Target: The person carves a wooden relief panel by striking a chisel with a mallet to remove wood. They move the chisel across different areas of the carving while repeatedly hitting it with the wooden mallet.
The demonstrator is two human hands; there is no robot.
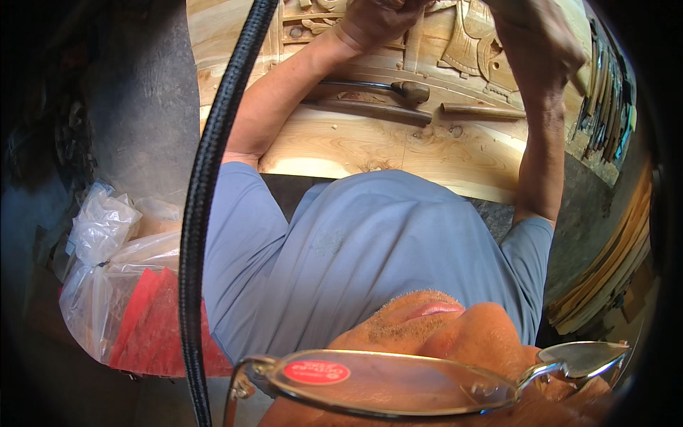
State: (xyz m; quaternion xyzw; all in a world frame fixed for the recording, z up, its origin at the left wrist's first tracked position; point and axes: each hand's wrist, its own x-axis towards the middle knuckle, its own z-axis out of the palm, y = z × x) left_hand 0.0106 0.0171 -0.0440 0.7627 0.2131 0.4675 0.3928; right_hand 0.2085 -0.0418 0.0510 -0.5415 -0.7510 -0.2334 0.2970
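Note:
My left hand (pixel 377 21) is at the top edge over a pale carved wooden panel (pixel 469 57), its fingers curled; what they hold, if anything, is hard to make out. My right hand (pixel 537 46) reaches up over the panel's right part, its fingertips cut off by the top edge. Below my hands, a long tool with a rounded wooden handle (pixel 410 91) lies on the wood, along with a brown rod (pixel 370 112) and a shorter brown rod (pixel 480 111).
A row of carving tools (pixel 605 92) lies along the right side. Stacked thin boards (pixel 608 256) stand at lower right. At left are a plastic bag (pixel 99 235) and red material (pixel 146 324). A black braided cable (pixel 213 171) hangs across the left of the view.

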